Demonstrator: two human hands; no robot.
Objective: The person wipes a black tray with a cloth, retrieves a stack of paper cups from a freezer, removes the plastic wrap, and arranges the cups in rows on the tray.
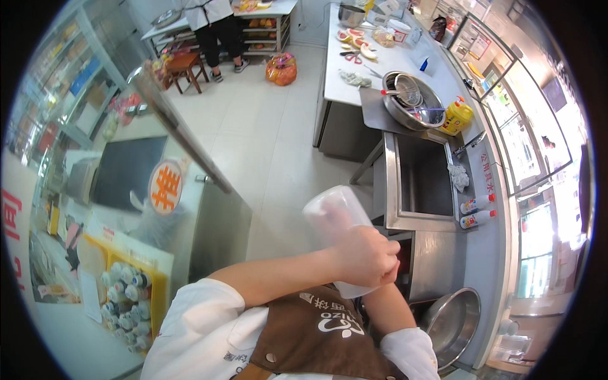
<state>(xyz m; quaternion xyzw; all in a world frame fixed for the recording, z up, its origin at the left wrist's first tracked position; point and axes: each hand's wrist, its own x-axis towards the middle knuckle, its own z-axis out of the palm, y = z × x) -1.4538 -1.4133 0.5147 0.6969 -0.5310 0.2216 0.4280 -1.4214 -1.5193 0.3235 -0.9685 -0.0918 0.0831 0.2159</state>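
A cylindrical container [339, 204] of translucent plastic is held at a tilt in front of my brown apron [294, 332]. My left hand [368, 256] crosses my body and is curled around its side, with the fingers bent over at the right. My right forearm [387, 306] rises from the lower right and passes beneath the left hand. Through the cloudy plastic my right hand [335, 213] shows as a blurred shape. Whether it is inside the container or behind it, I cannot tell.
On the right are a steel sink [394, 190], bleach-style bottles [477, 218] and a large steel basin [456, 323]. A glass door [190, 152] stands at left, near a yellow crate [159, 289] of bottles. Another person [216, 33] stands at the far table beside a wooden stool [183, 64].
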